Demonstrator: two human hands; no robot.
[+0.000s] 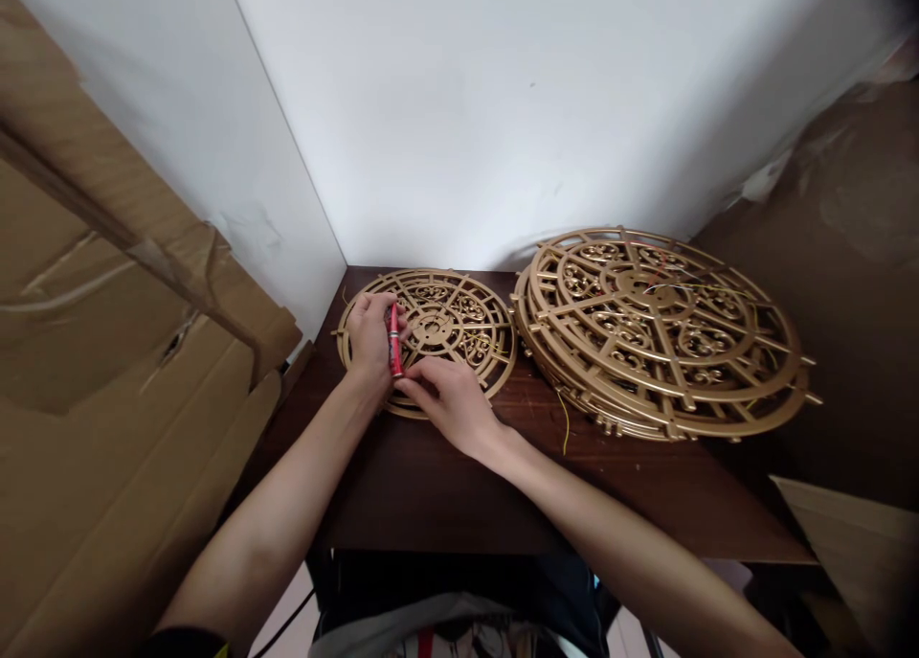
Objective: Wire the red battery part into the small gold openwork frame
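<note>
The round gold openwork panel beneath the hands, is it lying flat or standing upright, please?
Lying flat: the round gold openwork panel rests across the dark brown tabletop, not leaning against the white wall.

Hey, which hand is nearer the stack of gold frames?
Right. The right hand is left of the stack; the left hand is farther left, over the single gold frame.

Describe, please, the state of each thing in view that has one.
Left hand: closed around slim red object
Slim red object: held; capped or uncapped unclear
Right hand: fingertips at object's near end
Left gold frame: flat on tabletop
Right gold frames: stacked unevenly
Yellow wire: loose, bent
Cardboard: creased
</note>
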